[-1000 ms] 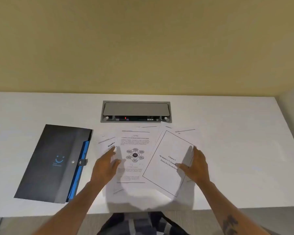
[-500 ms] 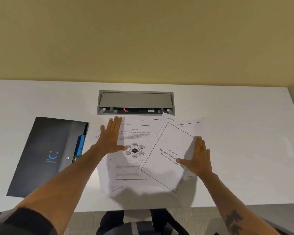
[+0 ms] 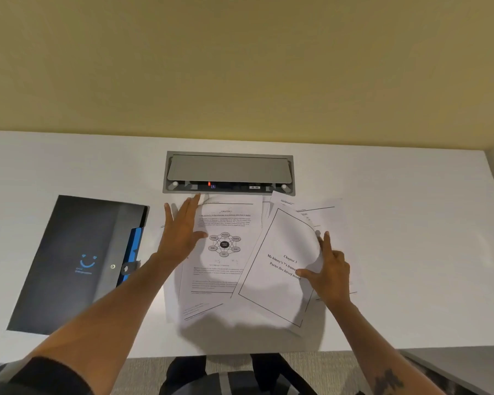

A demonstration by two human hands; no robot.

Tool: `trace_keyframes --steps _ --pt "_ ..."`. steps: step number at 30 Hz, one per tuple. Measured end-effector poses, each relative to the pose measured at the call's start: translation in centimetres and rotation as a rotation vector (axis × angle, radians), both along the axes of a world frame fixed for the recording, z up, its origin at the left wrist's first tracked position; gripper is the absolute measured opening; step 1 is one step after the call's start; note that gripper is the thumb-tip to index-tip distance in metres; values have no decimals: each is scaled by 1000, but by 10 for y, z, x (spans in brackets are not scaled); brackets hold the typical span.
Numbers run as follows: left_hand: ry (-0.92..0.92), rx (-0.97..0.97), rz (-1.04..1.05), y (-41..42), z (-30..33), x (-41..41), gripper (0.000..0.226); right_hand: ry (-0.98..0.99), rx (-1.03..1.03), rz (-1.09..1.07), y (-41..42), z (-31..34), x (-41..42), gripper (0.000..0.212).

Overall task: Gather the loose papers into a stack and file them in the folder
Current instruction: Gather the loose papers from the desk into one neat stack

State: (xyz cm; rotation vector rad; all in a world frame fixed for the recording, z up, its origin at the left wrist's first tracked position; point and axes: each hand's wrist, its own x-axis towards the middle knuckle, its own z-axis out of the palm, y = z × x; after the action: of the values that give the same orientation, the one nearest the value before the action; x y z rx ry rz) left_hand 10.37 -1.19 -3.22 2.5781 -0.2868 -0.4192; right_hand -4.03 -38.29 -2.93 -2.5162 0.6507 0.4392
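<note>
Left hand (image 3: pixel 180 238): fingers (image 3: pixel 193 205) straight and close together, thumb apart, palm flat on the left margin of the diagram sheet (image 3: pixel 226 246), tips near the desk power box (image 3: pixel 228 173). Nothing gripped; pressed down, probably to pin or sweep that side inward.

Right hand (image 3: pixel 330 270): fingers (image 3: pixel 325 238) loosely curled, thumb spread onto the title sheet (image 3: pixel 283 266), whose right edge bows upward against the fingertips. Probably nudging it leftward toward the others.

Loose papers (image 3: pixel 200 306): fanned, overlapping, skewed, at centre of white desk (image 3: pixel 411 238). Not yet squared.

Folder (image 3: pixel 69 263): dark, closed, flat on the desk just left of the papers, clear of both hands. Filing not begun.
</note>
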Motion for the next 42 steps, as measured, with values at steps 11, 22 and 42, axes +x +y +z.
trace_keyframes --steps 11,22,42 --pt "197 -435 354 -4 9 -17 56 -220 387 -602 25 8 -6 129" --pt "327 -368 424 -1 5 -63 36 -198 579 -453 79 11 -2 66" --pt "388 -399 714 -21 -3 -94 42 -111 183 -44 -1 35 68 88"
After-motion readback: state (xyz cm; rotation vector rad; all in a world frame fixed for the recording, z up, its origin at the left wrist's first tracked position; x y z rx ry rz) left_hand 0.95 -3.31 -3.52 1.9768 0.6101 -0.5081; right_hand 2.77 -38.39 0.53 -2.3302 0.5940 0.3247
